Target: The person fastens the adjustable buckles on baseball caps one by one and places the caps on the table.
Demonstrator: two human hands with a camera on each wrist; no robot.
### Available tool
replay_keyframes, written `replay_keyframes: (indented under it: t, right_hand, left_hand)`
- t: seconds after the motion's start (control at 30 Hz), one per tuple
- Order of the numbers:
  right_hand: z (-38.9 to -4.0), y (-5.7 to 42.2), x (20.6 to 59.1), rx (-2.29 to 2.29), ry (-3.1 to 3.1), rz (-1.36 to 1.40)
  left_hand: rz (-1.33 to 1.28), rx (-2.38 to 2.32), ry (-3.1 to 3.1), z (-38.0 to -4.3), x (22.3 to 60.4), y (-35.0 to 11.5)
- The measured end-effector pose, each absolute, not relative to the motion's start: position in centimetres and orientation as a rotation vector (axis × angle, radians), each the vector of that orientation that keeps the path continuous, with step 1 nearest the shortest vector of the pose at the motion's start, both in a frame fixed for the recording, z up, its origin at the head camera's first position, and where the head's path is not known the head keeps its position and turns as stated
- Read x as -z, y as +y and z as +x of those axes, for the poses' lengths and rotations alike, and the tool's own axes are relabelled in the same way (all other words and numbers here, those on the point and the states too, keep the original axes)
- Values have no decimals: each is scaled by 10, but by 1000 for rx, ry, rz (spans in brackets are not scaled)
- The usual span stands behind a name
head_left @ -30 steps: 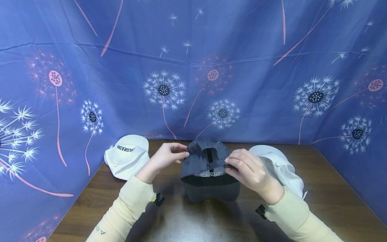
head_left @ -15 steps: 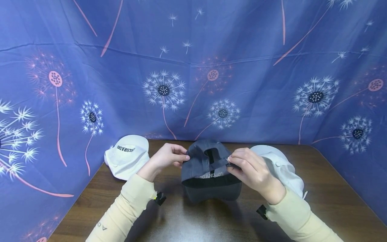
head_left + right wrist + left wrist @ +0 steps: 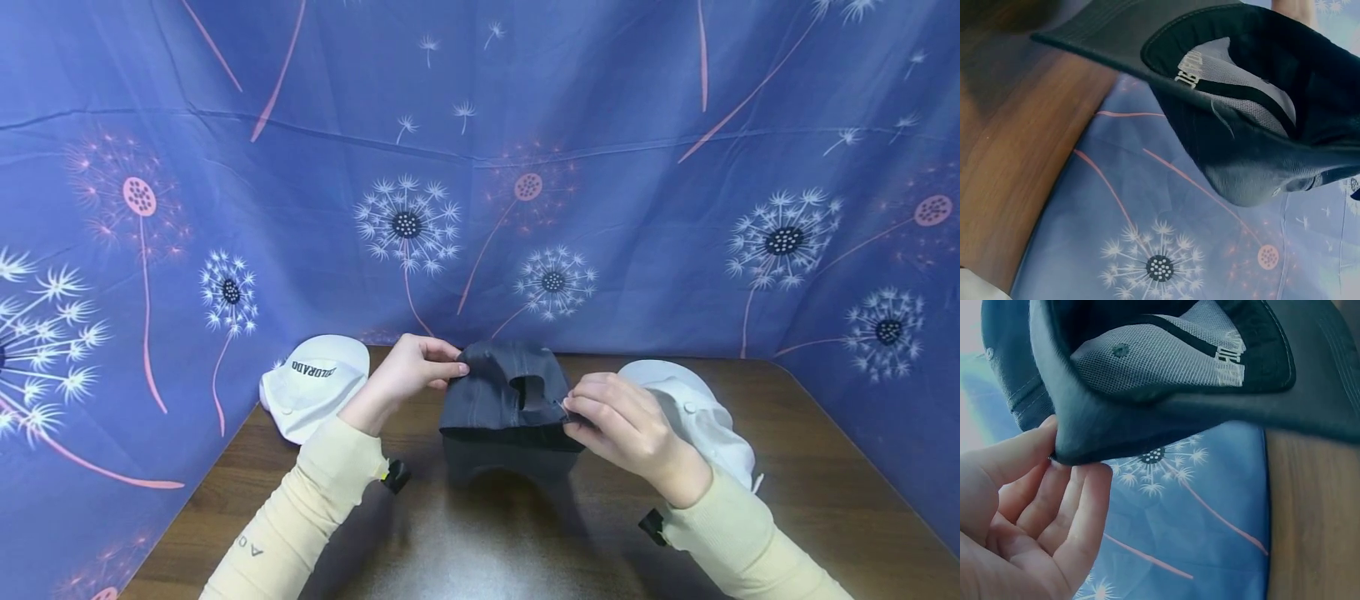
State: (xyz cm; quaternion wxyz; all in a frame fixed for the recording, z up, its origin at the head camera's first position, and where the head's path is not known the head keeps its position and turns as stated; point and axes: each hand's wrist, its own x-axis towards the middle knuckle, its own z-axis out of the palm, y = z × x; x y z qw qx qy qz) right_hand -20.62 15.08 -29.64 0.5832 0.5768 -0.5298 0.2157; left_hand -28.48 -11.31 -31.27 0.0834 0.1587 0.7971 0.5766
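Note:
A dark grey baseball cap [image 3: 487,392] is held up in the middle, its back opening facing the head camera and its brim [image 3: 510,467] pointing down toward the table. My left hand [image 3: 408,371] pinches the cap's left edge between thumb and fingers. In the left wrist view, the thumb and fingers of that hand [image 3: 1041,506] grip the rim, and the cap's pale mesh lining [image 3: 1154,359] shows. At the cap's right side my right hand [image 3: 630,425] pinches the end of the back strap. The pinched piece is mostly hidden by the fingers.
On the left of the brown table [image 3: 825,500] lies a white cap [image 3: 318,400] with dark COLORADO lettering. A second white cap [image 3: 701,417] lies just behind my right hand. Blue dandelion-print cloth [image 3: 480,208] hangs around the table's back and sides.
The dark cap has tilted, so its inner lettering no longer shows in the head view. My left hand has risen slightly; the right hand keeps its pinch, almost in place.

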Motion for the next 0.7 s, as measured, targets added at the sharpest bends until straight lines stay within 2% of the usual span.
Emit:
replay_keyframes:
  t: [0.37, 0.7]
  right_hand:
    - [-209, 155, 302, -467, -1279, 1444]
    - [-214, 154, 303, -476, -1261, 1353]
  left_hand:
    - [486, -1714, 2537, -293, 288, -104]
    - [571, -1755, 2573, -297, 276, -102]
